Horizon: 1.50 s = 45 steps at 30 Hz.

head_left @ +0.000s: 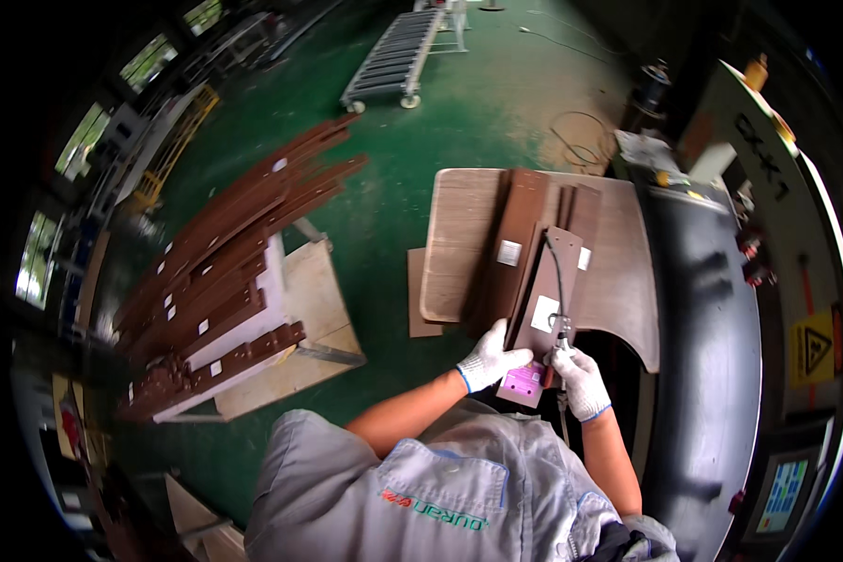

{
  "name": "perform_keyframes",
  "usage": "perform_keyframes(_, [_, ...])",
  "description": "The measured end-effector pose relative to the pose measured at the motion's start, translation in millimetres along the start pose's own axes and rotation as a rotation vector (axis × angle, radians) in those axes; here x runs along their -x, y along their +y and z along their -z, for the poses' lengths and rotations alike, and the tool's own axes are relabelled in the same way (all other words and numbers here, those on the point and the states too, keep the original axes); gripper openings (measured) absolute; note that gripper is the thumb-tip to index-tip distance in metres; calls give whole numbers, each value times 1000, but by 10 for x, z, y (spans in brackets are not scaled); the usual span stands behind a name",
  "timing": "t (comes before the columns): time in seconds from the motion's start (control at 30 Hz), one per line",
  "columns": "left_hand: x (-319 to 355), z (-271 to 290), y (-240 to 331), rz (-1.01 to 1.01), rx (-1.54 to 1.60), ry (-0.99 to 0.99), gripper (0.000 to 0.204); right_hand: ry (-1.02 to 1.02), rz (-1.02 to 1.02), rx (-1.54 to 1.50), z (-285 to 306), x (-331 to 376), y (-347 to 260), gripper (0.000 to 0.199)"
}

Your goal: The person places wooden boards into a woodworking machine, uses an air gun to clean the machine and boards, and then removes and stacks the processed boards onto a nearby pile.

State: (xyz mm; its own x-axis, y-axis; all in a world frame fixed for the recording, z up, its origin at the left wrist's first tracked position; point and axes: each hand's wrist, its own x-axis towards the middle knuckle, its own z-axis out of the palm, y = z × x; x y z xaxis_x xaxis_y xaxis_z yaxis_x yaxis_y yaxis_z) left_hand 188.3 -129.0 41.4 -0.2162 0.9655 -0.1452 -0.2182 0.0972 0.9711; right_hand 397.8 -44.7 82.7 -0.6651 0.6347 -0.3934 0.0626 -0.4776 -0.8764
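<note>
Both gloved hands met at my brown panel (545, 309), on the workbench (628, 281) edge: left hand (489, 359) gripped its near-left edge, right hand (581, 379) closed on a metal tool (562, 330) against it. Green floor (384, 206) lay open leftward; a dark machine (712, 347) bounded the right.

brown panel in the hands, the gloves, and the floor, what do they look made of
Brown panel: looks like laminated or veneered board, flat and thin with a dull brown face and stuck-on labels; solid wood can't be ruled out.
Gloves, left hand and right hand: white knit fabric, blue cuff edging.
Floor: probably concrete painted green, slightly glossy with worn patches.
</note>
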Motion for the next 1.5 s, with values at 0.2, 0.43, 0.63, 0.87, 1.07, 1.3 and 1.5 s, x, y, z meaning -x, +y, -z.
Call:
perform_keyframes(0.2, [-310,1473,-259,119,-14,191,104,31,-95,15,-848,-185,173,34])
perform_keyframes(0.43, [-715,1799,-730,210,-273,476,66,-136,-148,183,-1289,-299,241,41])
perform_keyframes(0.63, [-528,1771,-457,-37,-656,719,22,-184,-244,242,-1467,-690,45,40])
perform_keyframes(0.87, [706,3593,-866,-61,-493,1385,32,-445,-209,424,-2079,-1028,230,23])
perform_keyframes(1.07, [1391,5134,-867,-149,67,1625,19,-621,14,997,-3178,-2055,518,9])
perform_keyframes(1.3, [1715,6029,-885,150,437,1701,41,-822,259,1341,-5556,-3229,952,15])
perform_keyframes(1.5, [1620,6216,-485,345,820,1512,54,-817,106,1349,-6781,-4225,1604,71])
